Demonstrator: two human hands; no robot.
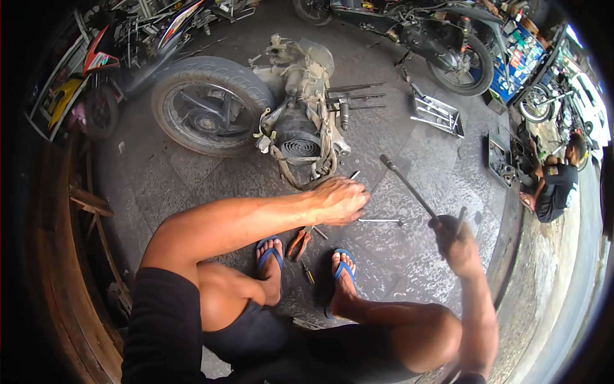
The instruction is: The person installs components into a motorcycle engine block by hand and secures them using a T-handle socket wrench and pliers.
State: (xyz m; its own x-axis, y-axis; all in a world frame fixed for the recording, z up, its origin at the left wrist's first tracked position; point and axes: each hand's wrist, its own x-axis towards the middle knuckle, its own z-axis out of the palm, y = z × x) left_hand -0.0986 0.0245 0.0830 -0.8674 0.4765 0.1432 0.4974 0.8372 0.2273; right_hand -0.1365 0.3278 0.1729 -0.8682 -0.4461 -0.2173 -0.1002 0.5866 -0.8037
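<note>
My right hand [457,248] is closed round the handle of a long T-handle socket wrench [412,189], its shaft slanting up and left over the floor. My left hand [343,200] has its fingers curled together just in front of the engine. A short bright metal piece [355,174] shows at its fingertips; what the hand holds is mostly hidden. The dirty motorcycle engine [297,137], with its round grille facing me, lies on the floor joined to a rear wheel [211,109]. A thin metal wrench [380,221] lies between my hands.
Orange-handled pliers [299,244] and a small screwdriver [309,275] lie between my feet. A metal tray of tools [438,115] stands farther right. Motorcycles line the back, one a black motorcycle [441,48]. At far right a person [559,182] sits beside an open toolbox [500,157].
</note>
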